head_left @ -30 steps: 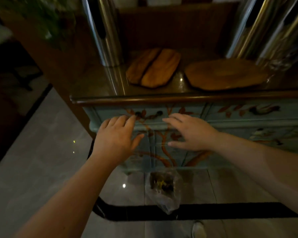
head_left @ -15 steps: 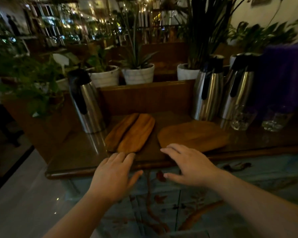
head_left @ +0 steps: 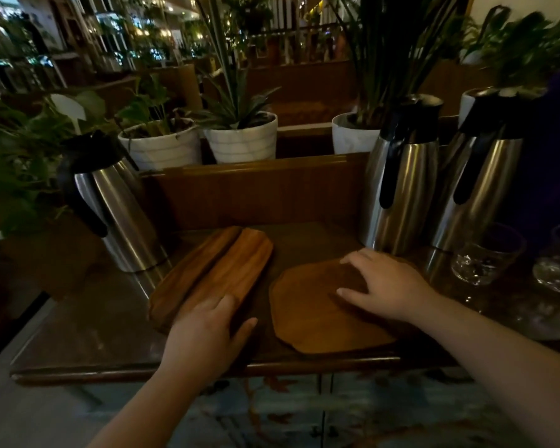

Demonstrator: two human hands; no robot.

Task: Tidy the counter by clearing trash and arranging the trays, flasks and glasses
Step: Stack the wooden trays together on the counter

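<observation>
Both hands are out over the dark wooden worktop (head_left: 88, 321), each on its own tray. The left hand (head_left: 204, 334) lies flat with fingers together and thumb splayed, covering the near end of the long trays (head_left: 214, 273), two narrow wooden pieces lying side by side at a slant; it presses rather than pinches, which suits sliding them straight. The right hand (head_left: 385, 286) is spread wide, palm down, on the far right part of the flat tray (head_left: 320, 318), a broad irregular board that sits near the front edge; an open palm like this looks meant to push or turn the board, not lift it. The two sets of trays are near each other but apart, with bare worktop between them. One steel flask (head_left: 117, 215) stands alone at the left, just beyond the long trays, while two more flasks (head_left: 401, 195) stand side by side at the right, behind the flat tray. Two glasses (head_left: 485, 257) sit further right, close to those flasks. No trash shows on the surface, so the clearing seems done and the arranging of trays appears to be the step in hand. Potted plants (head_left: 240, 140) line the ledge behind the back panel.
</observation>
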